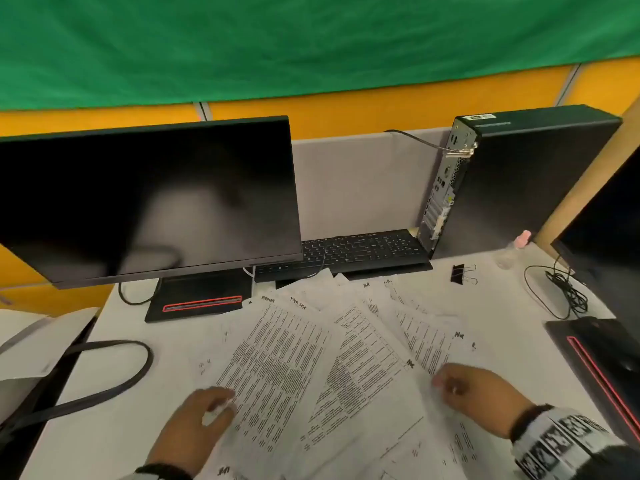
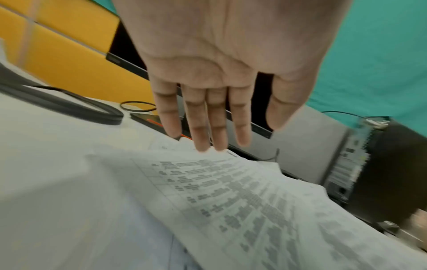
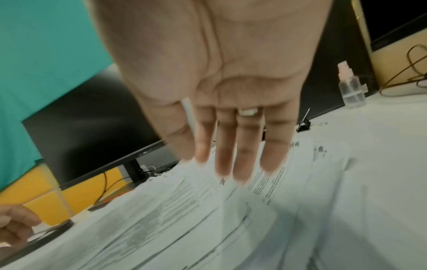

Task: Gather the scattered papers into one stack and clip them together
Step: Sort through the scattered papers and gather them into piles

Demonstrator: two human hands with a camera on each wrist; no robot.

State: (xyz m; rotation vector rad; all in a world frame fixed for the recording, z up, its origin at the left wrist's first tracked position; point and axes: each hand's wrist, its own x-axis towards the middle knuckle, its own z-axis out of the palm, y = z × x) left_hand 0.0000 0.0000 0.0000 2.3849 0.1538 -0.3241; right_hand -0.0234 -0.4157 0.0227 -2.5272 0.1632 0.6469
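Several printed sheets [image 1: 311,358] lie fanned and overlapping on the white desk [image 1: 138,427]. My left hand [image 1: 221,403] hovers at the left edge of the leftmost sheet; in the left wrist view the left hand [image 2: 219,138] has straight fingers over the papers [image 2: 231,191] and holds nothing. My right hand [image 1: 446,382] is at the right side of the fan. The right wrist view shows the right hand [image 3: 231,164] flat, with a ring, its fingertips just above the papers [image 3: 184,210]. A black binder clip [image 1: 459,273] [image 3: 303,123] lies beyond the papers, apart from both hands.
A dark monitor [image 1: 149,199] on its stand is behind the papers on the left, with a keyboard [image 1: 346,251] and a computer tower [image 1: 519,181] behind them. A small spray bottle [image 1: 512,252], tangled cables [image 1: 564,289] and a second monitor's base [image 1: 595,358] are at the right. A black strap [image 1: 104,375] loops at the left.
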